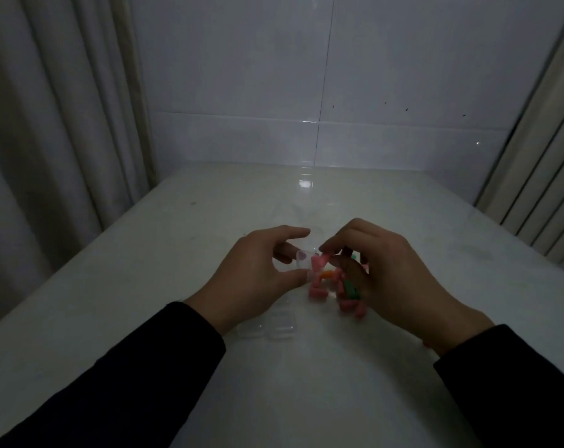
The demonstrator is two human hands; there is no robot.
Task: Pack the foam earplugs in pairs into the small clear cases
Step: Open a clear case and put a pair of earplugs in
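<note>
Head view: one small clear plastic case (301,257) sits pinched in the left hand (254,279), thumb and fingers curled round it. Right hand (384,273) fingers pinch one pink foam earplug (319,260) at the case mouth. A loose pile of pink, green and orange foam earplugs (339,291), too blurred to count, lies below on the white bench (145,286). Two closed clear cases (269,324) rest nearer the left sleeve.

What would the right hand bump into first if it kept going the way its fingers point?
Probably the clear case held by the left hand. The right hand pinches a pink earplug almost touching it, though depth is unclear.
</note>
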